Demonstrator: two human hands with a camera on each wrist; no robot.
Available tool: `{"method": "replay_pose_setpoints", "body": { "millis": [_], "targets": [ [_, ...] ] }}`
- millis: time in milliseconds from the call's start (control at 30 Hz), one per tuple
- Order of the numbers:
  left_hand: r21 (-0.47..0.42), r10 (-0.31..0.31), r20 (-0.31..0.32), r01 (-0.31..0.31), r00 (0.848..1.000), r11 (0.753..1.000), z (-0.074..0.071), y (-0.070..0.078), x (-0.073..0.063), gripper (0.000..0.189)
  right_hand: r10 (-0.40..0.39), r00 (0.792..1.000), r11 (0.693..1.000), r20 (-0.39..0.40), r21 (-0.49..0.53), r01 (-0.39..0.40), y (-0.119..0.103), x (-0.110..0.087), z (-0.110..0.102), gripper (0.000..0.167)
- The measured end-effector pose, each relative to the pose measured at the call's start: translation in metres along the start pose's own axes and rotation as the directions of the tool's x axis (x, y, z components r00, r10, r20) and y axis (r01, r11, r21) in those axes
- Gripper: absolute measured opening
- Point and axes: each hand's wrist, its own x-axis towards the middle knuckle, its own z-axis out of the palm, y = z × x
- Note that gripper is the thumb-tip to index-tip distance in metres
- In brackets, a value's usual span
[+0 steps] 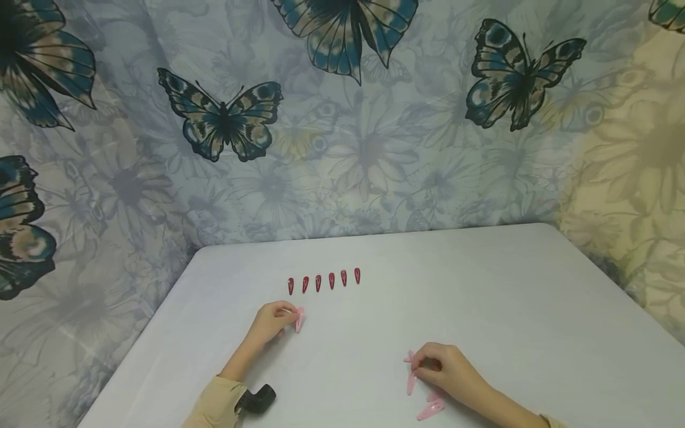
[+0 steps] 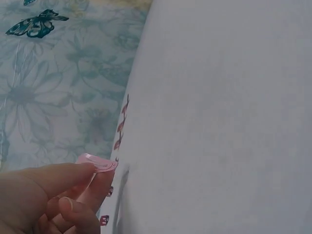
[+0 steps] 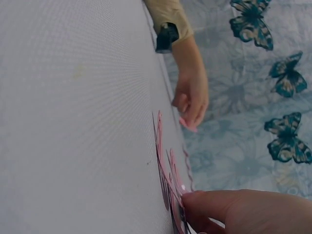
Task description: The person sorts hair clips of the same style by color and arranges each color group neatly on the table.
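My left hand pinches a pink snap hair clip between thumb and fingers, just in front of the row of red clips. In the left wrist view this pink clip sticks out past the fingertips. My right hand is at a loose group of pink snap hair clips, its thumb and finger pinching one pink clip; the fingers hide part of it. Another pink clip lies nearer the front edge, beside the right hand. In the right wrist view the pink clips overlap one another on the table.
Several red snap hair clips stand in a slanting row on the white table, farther back than my left hand. A black device is strapped at the left wrist. Butterfly-patterned cloth hangs behind and beside the table.
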Motion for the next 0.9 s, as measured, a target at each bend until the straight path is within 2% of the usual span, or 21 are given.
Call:
{"method": "replay_pose_setpoints", "body": {
  "millis": [100, 267, 333, 467, 533, 600, 767, 900],
  "targets": [
    [0.016, 0.000, -0.029, 0.001, 1.000, 1.000, -0.003, -0.006, 0.002, 0.006, 0.015, 1.000, 1.000, 0.005, 0.007, -0.015, -0.001, -0.002, 0.001, 0.017],
    [0.083, 0.053, -0.090, -0.046, 0.995, 0.996, -0.007, -0.012, 0.008, 0.005, 0.043, 0.999, 0.999, 0.019, 0.018, -0.043, -0.001, -0.003, 0.003, 0.014],
    [0.140, 0.101, -0.116, -0.084, 0.988, 0.987, -0.009, -0.011, 0.009, 0.007, 0.048, 0.999, 0.999, 0.014, 0.013, -0.048, -0.001, -0.002, 0.002, 0.014],
    [0.263, 0.154, -0.177, -0.105, 0.972, 0.959, -0.010, -0.010, 0.010, 0.009, 0.030, 1.000, 1.000, 0.002, 0.004, -0.030, -0.001, 0.000, 0.000, 0.016],
    [0.315, 0.173, -0.202, -0.103, 0.964, 0.943, -0.011, -0.011, 0.011, 0.008, 0.025, 1.000, 1.000, 0.004, 0.000, -0.025, -0.001, 0.000, 0.000, 0.016],
    [0.330, 0.170, -0.219, -0.090, 0.961, 0.940, -0.010, -0.012, 0.011, 0.007, 0.031, 0.999, 1.000, 0.011, 0.002, -0.031, -0.001, 0.000, 0.000, 0.015],
    [0.365, 0.140, -0.235, -0.047, 0.962, 0.930, -0.007, -0.012, 0.011, 0.008, 0.068, 0.997, 0.998, 0.028, 0.007, -0.068, -0.001, -0.001, 0.000, 0.014],
    [0.427, 0.141, -0.267, -0.014, 0.953, 0.904, -0.005, -0.008, 0.009, 0.008, 0.074, 0.997, 0.997, 0.021, -0.002, -0.074, -0.001, -0.001, 0.001, 0.015]
  ]
}}
